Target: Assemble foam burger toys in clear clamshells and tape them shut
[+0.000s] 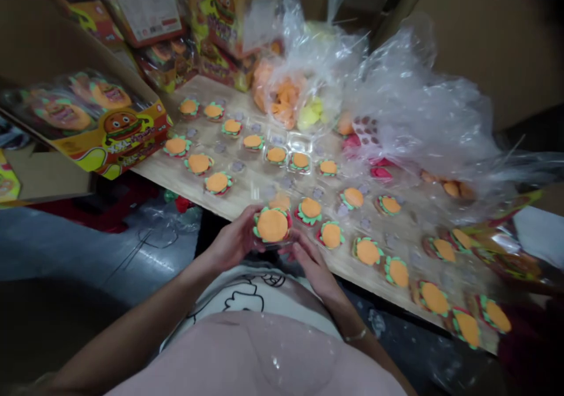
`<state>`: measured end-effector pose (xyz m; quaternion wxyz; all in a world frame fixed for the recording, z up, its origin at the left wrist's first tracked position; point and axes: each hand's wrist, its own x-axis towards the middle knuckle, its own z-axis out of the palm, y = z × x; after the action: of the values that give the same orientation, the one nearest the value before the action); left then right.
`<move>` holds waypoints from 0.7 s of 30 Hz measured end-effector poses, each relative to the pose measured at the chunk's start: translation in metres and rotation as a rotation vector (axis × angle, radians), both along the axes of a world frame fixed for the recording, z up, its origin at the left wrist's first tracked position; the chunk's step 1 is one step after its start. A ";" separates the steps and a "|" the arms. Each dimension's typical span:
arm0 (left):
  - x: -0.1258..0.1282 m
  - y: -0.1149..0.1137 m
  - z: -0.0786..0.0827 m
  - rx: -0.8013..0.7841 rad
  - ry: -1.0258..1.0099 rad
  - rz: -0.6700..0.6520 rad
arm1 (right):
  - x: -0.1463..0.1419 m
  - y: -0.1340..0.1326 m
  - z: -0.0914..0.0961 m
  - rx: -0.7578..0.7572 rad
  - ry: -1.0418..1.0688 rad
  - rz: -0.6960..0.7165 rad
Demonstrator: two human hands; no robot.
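Observation:
A candy-like burger in a clear plastic shell (272, 224), with an orange top and green and red layers, is held up at the table's near edge. My left hand (235, 240) grips it from the left, thumb and fingers around the shell. At its lower right corner, my right hand (311, 258) has its fingers bent against the shell. Just beyond my hands, more burgers lie in open clear shells, such as one burger (309, 209) to the right and another burger (218, 183) to the left.
Rows of burgers cover the wooden table (167, 175). A printed display box (127, 131) with packed burgers stands at left, and stacked boxes (224, 20) behind. Clear bags hold orange pieces (286, 96) and yellow pieces (312, 111). A large crumpled plastic bag (423, 102) lies at back right.

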<state>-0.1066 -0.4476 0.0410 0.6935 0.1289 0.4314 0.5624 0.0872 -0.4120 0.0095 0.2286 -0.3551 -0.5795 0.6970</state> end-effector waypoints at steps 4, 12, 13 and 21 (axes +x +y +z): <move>0.012 -0.004 0.003 -0.002 0.011 -0.131 | 0.006 0.005 -0.002 -0.129 0.117 -0.177; 0.022 -0.004 -0.001 0.006 0.156 -0.141 | 0.001 0.000 0.007 -0.085 0.073 -0.176; 0.023 -0.005 0.000 0.002 0.168 -0.144 | 0.000 0.001 0.009 -0.070 0.093 -0.153; 0.020 -0.014 -0.010 -0.050 0.128 -0.199 | 0.001 0.004 0.003 -0.170 0.105 -0.102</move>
<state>-0.0865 -0.4618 0.0312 0.7199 0.1895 0.4736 0.4707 0.0880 -0.4081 0.0129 0.2629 -0.3652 -0.4868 0.7487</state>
